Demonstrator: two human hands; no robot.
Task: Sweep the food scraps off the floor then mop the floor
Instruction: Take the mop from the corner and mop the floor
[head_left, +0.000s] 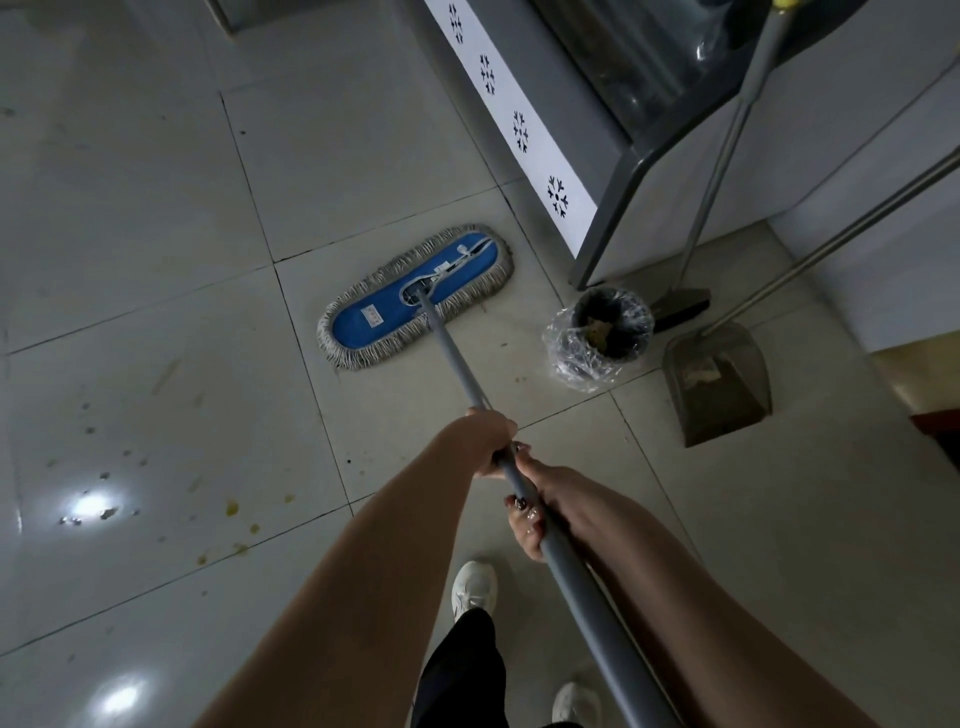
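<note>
A flat mop with a blue pad and grey fringe (415, 296) lies on the pale tiled floor (156, 208), close to a freezer's base. Its grey pole (457, 364) runs back toward me. My left hand (485, 441) grips the pole higher up toward the head. Just behind it, my right hand (540, 512) grips the same pole. Yellowish stains and small specks (231, 508) dot the tiles at the lower left. More small specks (503, 345) lie near the mop.
A small black bin lined with clear plastic (602, 335) holds scraps, right of the mop. A grey dustpan (719, 384) and a broom (680, 306) stand by the freezer (613, 156). My white shoes (474, 587) are below the pole.
</note>
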